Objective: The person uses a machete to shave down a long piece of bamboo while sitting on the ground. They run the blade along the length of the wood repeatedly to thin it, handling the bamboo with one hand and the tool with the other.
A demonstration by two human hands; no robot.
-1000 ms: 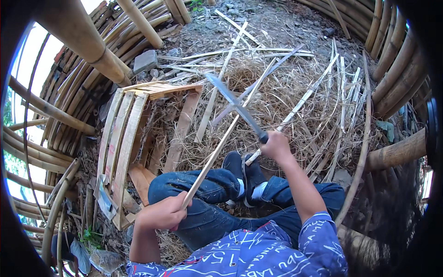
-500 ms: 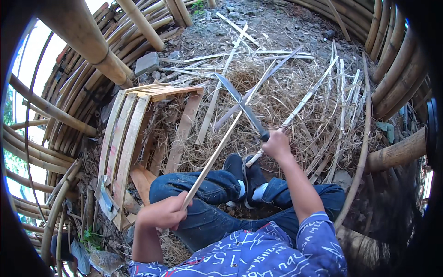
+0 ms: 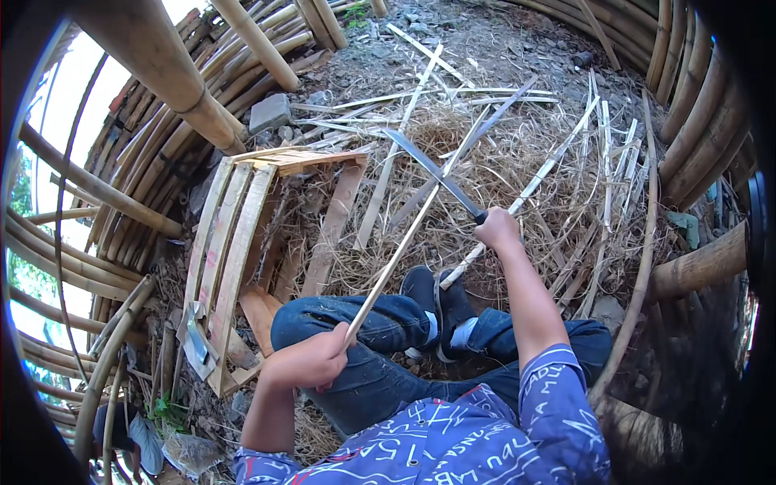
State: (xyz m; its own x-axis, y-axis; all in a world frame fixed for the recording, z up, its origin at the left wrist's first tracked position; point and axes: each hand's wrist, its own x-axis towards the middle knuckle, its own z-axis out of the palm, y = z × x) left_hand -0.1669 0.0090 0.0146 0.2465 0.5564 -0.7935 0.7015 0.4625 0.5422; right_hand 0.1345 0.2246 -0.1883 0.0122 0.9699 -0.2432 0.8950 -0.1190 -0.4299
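Note:
My left hand (image 3: 317,358) is closed round the near end of a long, thin bamboo strip (image 3: 394,260), which slants away from me up to the right. My right hand (image 3: 497,229) grips the dark handle of a long knife (image 3: 427,164). Its blade points to the far left and crosses the strip, appearing to touch it. Beneath the crossing lies a flat, greyish slat (image 3: 505,105) on the shavings. A pale bamboo stick (image 3: 540,179) stretches from beside my shoes (image 3: 436,299) toward the far right.
On the left a wooden crate (image 3: 217,267) lies on its side. Curly bamboo shavings (image 3: 477,162) cover the ground, with loose strips (image 3: 608,162) at the right. A grey block (image 3: 270,114) sits behind the crate. Bamboo poles (image 3: 153,61) enclose the space.
The knife has slid slightly farther up along the strip, away from me. The whole view has shifted a little, and both hands keep their grip.

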